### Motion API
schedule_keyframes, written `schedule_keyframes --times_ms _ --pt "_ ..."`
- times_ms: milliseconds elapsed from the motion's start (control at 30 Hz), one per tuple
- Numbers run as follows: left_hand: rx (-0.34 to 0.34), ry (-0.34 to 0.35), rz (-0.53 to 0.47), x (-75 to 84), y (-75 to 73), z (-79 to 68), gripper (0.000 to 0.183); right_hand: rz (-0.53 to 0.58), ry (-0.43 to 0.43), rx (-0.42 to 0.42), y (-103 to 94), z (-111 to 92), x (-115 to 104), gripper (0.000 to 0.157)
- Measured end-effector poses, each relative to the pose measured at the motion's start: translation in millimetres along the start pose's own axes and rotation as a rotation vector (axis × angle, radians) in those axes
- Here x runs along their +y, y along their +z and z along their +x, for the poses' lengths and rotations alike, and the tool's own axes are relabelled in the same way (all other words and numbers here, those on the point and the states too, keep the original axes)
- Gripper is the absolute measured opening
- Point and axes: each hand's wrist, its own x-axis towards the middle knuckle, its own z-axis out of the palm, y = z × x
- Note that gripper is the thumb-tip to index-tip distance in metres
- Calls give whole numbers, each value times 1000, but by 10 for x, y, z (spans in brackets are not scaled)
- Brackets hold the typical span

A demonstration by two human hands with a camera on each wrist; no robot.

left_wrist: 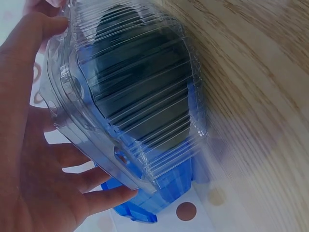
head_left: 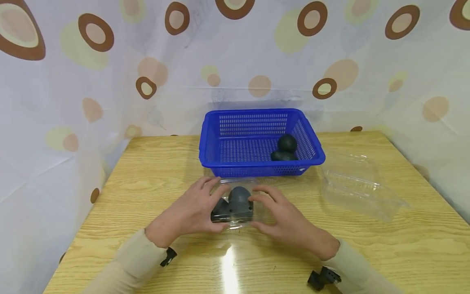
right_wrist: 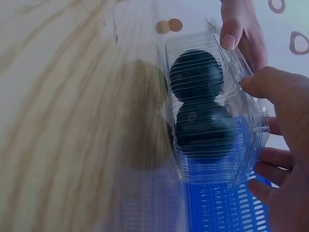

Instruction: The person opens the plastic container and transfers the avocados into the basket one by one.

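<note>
A clear plastic clamshell container (head_left: 240, 179) rests on the table in front of the blue basket. Inside lie dark green avocados (head_left: 240, 196); two of them (right_wrist: 197, 77) show through the ribbed wall in the right wrist view. My left hand (head_left: 196, 206) holds the container's left side, thumb at the near edge and fingers along the rim (left_wrist: 72, 104). On the opposite side my right hand (head_left: 284, 212) grips the rim between thumb and fingers. The lid appears to lie down over the avocados.
Behind the container stands a blue perforated basket (head_left: 209, 143), with dark avocados (head_left: 287, 143) in its right corner. Another clear plastic container (head_left: 360, 192), with its lid raised, sits on the right of the wooden table (head_left: 154, 175). A patterned sheet (head_left: 235, 53) hangs behind.
</note>
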Motion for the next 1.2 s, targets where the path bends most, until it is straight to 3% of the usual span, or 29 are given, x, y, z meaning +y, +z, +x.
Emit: schedule_keyframes --times_ms 333,567,900,1100,1200 --pt "10 43 -6 93 42 120 57 1 10 28 -32 -114 103 55" --pt "-58 15 7 169 64 131 56 -25 -24 48 -43 -154 132 52" --pt "-14 95 73 368 78 260 46 -33 -21 61 -61 -175 135 52" --pt "-52 97 103 419 60 295 42 -21 41 68 -77 -202 139 58" --pt "-36 104 156 459 73 306 39 6 97 50 -79 -214 126 61"
